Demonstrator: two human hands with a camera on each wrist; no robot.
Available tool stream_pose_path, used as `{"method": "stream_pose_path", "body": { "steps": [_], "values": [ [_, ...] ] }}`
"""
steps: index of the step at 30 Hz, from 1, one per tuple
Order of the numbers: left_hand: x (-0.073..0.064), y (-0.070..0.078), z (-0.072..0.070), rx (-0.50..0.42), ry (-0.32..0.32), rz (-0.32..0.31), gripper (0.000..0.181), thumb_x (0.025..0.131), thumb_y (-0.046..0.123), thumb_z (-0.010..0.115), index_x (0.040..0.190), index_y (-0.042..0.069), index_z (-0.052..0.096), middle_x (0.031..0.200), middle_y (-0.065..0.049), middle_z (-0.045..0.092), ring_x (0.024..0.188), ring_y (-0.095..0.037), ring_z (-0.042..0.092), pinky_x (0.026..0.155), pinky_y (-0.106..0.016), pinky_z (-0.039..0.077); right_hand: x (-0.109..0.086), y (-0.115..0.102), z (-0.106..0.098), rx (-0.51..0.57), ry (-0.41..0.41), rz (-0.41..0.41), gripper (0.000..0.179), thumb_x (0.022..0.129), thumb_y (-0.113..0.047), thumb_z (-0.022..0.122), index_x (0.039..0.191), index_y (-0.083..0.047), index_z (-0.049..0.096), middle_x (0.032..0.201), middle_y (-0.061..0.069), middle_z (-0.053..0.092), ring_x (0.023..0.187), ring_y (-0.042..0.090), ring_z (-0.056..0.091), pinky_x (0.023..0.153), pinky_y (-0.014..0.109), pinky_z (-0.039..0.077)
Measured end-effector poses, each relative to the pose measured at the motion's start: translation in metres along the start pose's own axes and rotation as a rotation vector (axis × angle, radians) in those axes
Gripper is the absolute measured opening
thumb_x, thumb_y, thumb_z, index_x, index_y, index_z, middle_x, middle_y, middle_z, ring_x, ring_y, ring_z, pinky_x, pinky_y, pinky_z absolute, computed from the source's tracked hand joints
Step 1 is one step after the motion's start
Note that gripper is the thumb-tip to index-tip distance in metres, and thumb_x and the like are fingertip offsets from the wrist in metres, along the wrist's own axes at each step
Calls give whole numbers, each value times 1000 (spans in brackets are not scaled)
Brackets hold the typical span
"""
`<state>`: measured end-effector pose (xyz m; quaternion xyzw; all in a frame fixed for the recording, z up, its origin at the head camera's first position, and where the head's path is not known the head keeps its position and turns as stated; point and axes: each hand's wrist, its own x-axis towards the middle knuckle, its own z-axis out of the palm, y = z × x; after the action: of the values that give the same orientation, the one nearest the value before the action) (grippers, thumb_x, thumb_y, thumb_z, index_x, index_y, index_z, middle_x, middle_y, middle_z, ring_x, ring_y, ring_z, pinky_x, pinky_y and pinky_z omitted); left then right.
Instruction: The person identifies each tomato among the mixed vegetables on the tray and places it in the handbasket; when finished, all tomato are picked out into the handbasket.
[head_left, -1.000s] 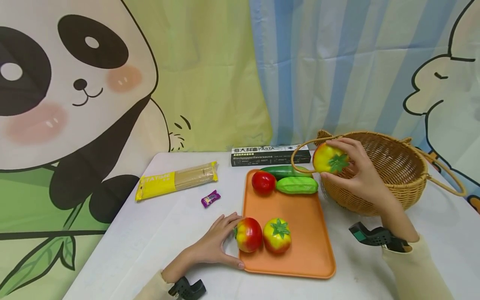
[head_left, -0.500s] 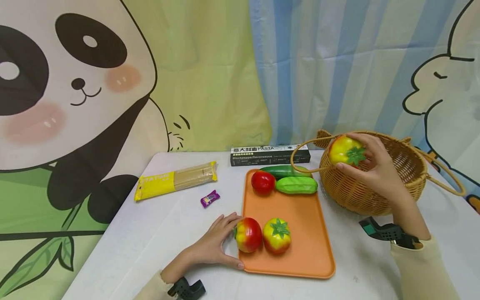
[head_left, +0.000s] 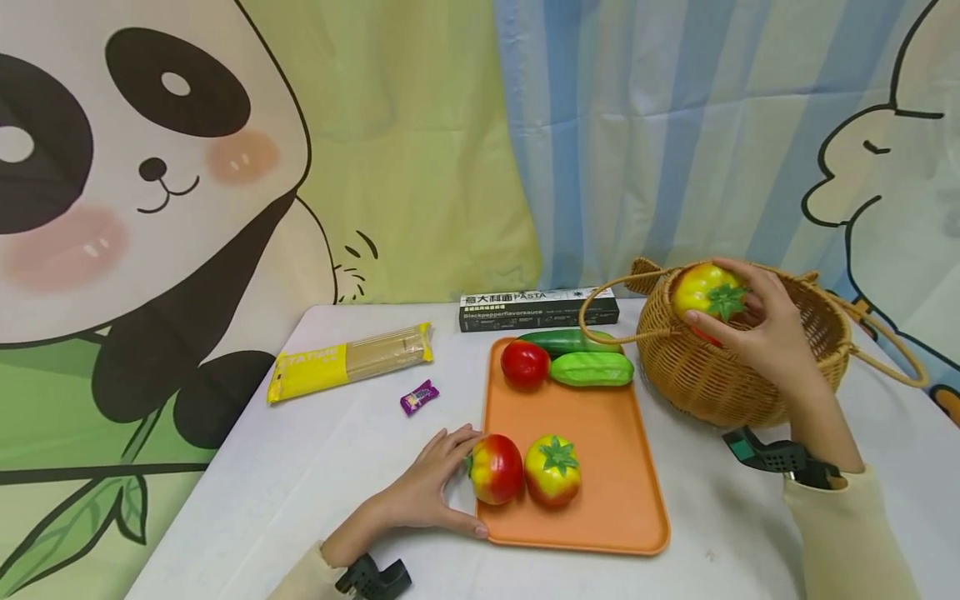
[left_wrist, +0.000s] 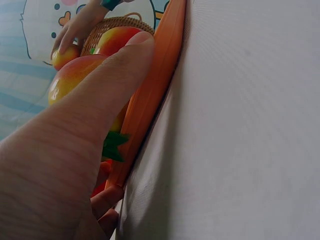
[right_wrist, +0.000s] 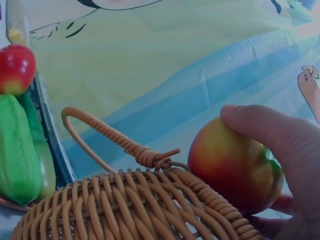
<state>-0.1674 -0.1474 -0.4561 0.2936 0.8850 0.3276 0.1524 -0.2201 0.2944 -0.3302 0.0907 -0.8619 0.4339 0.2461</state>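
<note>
My right hand (head_left: 780, 337) grips a yellow-red toy tomato (head_left: 705, 287) with green leaves at the near rim of the wicker basket (head_left: 712, 383). In the right wrist view, thumb and fingers hold this tomato (right_wrist: 225, 165) beside the woven rim. My left hand (head_left: 423, 492) rests spread at the left edge of the orange tray (head_left: 592, 508), its thumb on the near-left corner. Beside that hand on the tray sit a red-yellow toy tomato (head_left: 498, 469) and a yellower one (head_left: 552, 471). Whether the left fingers touch the nearer tomato I cannot tell.
At the tray's far end lie a red tomato (head_left: 525, 364), a light green cucumber (head_left: 592, 369) and a darker one (head_left: 570, 342). A black pasta box (head_left: 536, 312) stands behind. A yellow noodle packet (head_left: 352, 362) and purple candy (head_left: 419, 397) lie left. The basket handle (head_left: 588, 312) sticks out leftward.
My right hand has carried the toy tomato rightward from beside the basket handle to the basket's near rim. My left hand stays at the tray edge.
</note>
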Motion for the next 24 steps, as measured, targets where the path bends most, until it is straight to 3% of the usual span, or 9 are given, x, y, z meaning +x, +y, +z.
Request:
{"method": "stream_pose_path", "body": {
  "steps": [3, 7, 9, 13, 19, 24],
  "values": [
    [1, -1, 2, -3, 4, 4, 106, 67, 59, 82, 153, 23, 32, 161, -5, 22, 149, -27, 10, 120, -53, -1, 0, 1, -2, -14, -17, 52, 71, 85, -15, 77, 147, -25, 45, 141, 11, 36, 102, 6, 46, 70, -1, 42],
    [3, -1, 4, 3, 4, 16, 105, 67, 60, 81, 153, 24, 32, 160, -5, 22, 149, -27, 12, 120, -53, -1, 1, 1, -6, -48, -32, 75, 71, 85, -19, 77, 147, -26, 44, 144, 14, 36, 112, 27, 46, 80, 2, 38],
    [3, -1, 4, 7, 5, 17, 106, 67, 60, 81, 153, 24, 31, 160, -5, 23, 149, -26, 12, 121, -53, -1, 2, 2, -9, -75, -39, 68, 70, 85, -21, 78, 147, -25, 44, 143, 14, 38, 116, 29, 43, 82, 6, 36],
    [2, 0, 2, 16, 7, 12, 106, 66, 60, 81, 153, 22, 32, 160, -4, 22, 149, -25, 12, 121, -52, -1, 7, 6, -18, -144, -70, 41, 70, 84, -24, 78, 146, -22, 45, 138, 15, 43, 105, 19, 41, 75, 13, 35],
    [0, 1, 0, 19, 3, 2, 107, 66, 59, 82, 153, 22, 31, 161, -5, 20, 150, -26, 9, 121, -52, -1, 11, 17, -33, -211, -115, 31, 70, 84, -23, 78, 145, -16, 46, 125, 13, 48, 85, 2, 43, 60, 6, 37],
    [-1, 1, -1, 22, 1, 5, 107, 67, 58, 82, 153, 21, 31, 161, -6, 20, 150, -26, 9, 121, -51, -1, 15, 25, -42, -265, -171, -9, 72, 82, -21, 80, 144, -8, 45, 124, 22, 52, 78, -4, 41, 57, 7, 35]
  ]
}}
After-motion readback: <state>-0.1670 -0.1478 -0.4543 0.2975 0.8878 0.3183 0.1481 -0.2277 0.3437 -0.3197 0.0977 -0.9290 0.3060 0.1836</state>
